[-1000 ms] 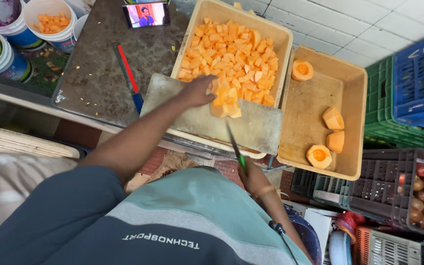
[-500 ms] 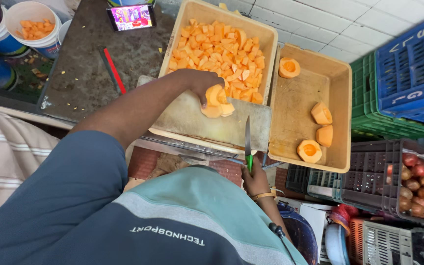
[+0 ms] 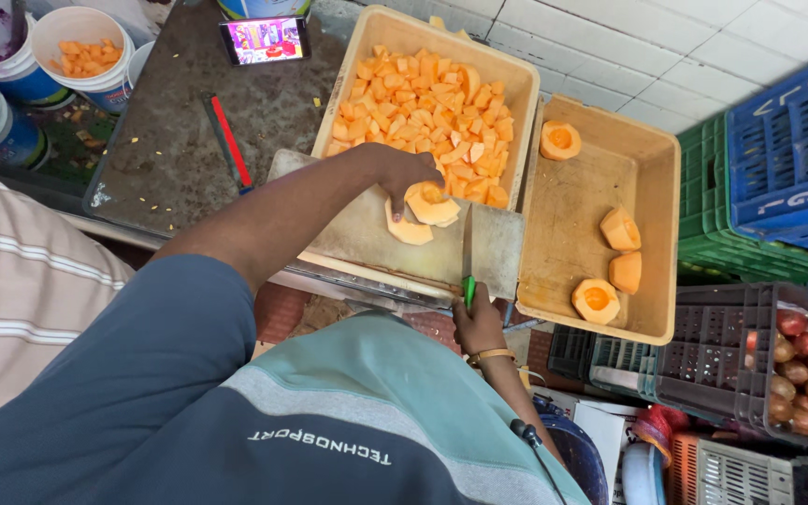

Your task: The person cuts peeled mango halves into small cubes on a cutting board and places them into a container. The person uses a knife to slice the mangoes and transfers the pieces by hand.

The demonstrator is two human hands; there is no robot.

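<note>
Melon pieces, orange and scooped hollow, lie on the cutting board just in front of a wooden tray heaped with orange cubes, and the left hand presses down on them with its fingers curled over the top piece. Right hand has its fingers closed around the green handle of a knife, whose blade stands upright on the board just right of the pieces. More melon halves lie in a second wooden tray to the right.
</note>
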